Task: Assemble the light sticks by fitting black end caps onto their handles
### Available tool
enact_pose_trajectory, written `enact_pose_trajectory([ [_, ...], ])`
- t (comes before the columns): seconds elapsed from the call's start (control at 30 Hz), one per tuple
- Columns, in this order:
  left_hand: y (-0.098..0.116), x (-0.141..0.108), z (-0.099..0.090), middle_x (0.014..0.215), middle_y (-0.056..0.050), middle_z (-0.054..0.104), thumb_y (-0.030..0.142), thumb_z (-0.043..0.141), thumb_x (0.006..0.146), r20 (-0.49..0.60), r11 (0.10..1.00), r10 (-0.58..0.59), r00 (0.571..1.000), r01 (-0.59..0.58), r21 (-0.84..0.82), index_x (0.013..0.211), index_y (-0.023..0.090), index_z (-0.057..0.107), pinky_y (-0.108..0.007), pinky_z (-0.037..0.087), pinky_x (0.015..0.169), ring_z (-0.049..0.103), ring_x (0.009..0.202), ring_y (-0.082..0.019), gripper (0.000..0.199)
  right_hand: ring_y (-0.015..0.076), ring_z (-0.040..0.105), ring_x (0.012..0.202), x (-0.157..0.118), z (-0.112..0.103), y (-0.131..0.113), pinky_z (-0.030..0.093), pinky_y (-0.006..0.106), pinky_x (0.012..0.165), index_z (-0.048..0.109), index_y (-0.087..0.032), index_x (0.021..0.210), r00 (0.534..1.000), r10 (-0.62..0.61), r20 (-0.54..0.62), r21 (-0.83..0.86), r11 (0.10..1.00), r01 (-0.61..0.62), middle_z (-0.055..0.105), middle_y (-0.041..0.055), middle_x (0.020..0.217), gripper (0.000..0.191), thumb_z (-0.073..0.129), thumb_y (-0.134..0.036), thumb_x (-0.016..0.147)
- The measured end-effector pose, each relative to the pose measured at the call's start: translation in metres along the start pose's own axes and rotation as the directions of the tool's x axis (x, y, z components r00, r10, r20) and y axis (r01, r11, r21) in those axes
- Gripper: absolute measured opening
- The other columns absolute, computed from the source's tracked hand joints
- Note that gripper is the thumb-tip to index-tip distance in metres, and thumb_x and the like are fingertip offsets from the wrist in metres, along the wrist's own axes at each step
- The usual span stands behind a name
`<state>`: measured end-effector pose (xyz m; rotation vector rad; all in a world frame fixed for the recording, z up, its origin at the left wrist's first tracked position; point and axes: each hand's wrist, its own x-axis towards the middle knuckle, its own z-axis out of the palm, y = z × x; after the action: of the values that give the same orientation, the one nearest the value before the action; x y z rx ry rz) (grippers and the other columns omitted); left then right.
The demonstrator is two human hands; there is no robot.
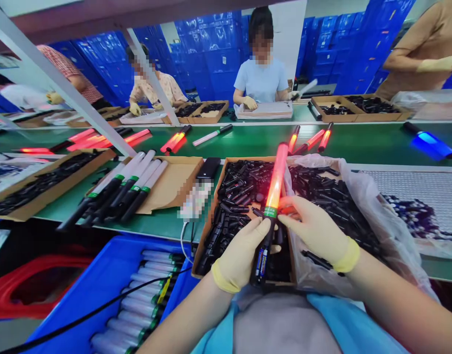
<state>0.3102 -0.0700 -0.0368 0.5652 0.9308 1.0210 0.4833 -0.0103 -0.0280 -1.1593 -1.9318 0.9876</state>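
A light baton point(275, 189) glows red and orange above a green collar, tilted upright in front of me. My left hand point(242, 250), in a pale yellow glove, is wrapped round its black handle. Blue batteries point(262, 261) show in the open side of the handle's lower end. My right hand point(314, 228), gloved alike, has its fingertips against the baton near the collar, thumb and fingers bent around it. Below and behind the hands is a cardboard box point(226, 164) of small black plastic parts point(233, 184); the lower handle partly covers them.
White-topped batons point(128, 184) lie across a cardboard tray point(174, 172) at left. A blue bin point(89, 280) below holds several more. Lit batons point(178, 139) rest on the green conveyor point(255, 140). Plastic film point(388, 221) lines the right box. People point(261, 78) work opposite. A black cable point(100, 307) crosses the bin.
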Motion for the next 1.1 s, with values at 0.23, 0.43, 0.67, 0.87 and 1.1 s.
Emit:
enact_pose_trajectory([
  [0.23,0.001,0.002,-0.013,0.098,-0.005,0.061,0.041,0.069,0.084,-0.139,0.994,-0.04,0.99,0.054,0.098,0.095,0.017,0.065,-0.027,0.055,0.07,0.057,0.083,-0.015,0.027,0.0183,0.061,0.086,-0.024,-0.054,0.047,0.046,0.032,0.084,0.065,-0.02,0.082,0.985,0.136,0.108,-0.648,0.761,-0.034,0.064,0.0043,0.09,0.02,0.048,-0.022,0.091],
  [0.43,0.008,0.004,-0.012,0.098,-0.006,0.065,0.048,0.069,0.081,-0.181,0.994,0.04,0.983,-0.02,0.111,0.098,0.018,0.069,-0.024,0.051,0.07,0.059,0.08,-0.014,0.035,0.0231,0.057,0.08,-0.034,-0.014,0.059,0.041,0.035,0.074,0.063,-0.014,0.074,0.967,0.225,0.118,-0.764,0.643,-0.056,0.058,0.0117,0.088,0.015,0.055,-0.02,0.086],
  [0.67,0.004,0.006,-0.006,0.094,-0.007,0.064,0.05,0.068,0.081,-0.141,0.998,0.043,0.989,-0.048,-0.033,0.09,0.016,0.068,-0.023,0.047,0.062,0.059,0.076,-0.014,0.035,0.0187,0.055,0.075,-0.036,-0.011,0.066,0.039,0.03,0.068,0.054,-0.018,0.07,0.975,0.218,0.048,-0.7,0.704,-0.123,0.058,0.0057,0.081,0.009,0.056,-0.013,0.078],
  [0.87,0.001,0.01,0.002,0.079,-0.001,0.057,0.052,0.071,0.077,-0.119,0.991,-0.011,0.993,-0.005,-0.132,0.089,0.015,0.066,-0.019,0.04,0.054,0.051,0.061,-0.008,0.039,0.0174,0.059,0.07,-0.051,-0.042,0.058,0.048,0.029,0.062,0.057,-0.021,0.091,0.959,0.285,0.006,-0.314,0.911,-0.269,0.061,0.0025,0.078,0.016,0.055,-0.036,0.086],
  [1.1,-0.009,0.017,0.015,0.07,0.001,0.052,0.063,0.063,0.08,-0.057,0.992,0.026,0.998,-0.032,-0.12,0.091,0.015,0.064,-0.019,0.034,0.047,0.046,0.053,-0.007,0.049,0.0175,0.063,0.066,-0.056,-0.035,0.009,0.055,0.028,0.058,0.045,-0.023,0.138,0.948,0.282,0.15,0.198,0.931,-0.308,0.064,0.0039,0.079,0.054,0.057,-0.044,0.09],
])
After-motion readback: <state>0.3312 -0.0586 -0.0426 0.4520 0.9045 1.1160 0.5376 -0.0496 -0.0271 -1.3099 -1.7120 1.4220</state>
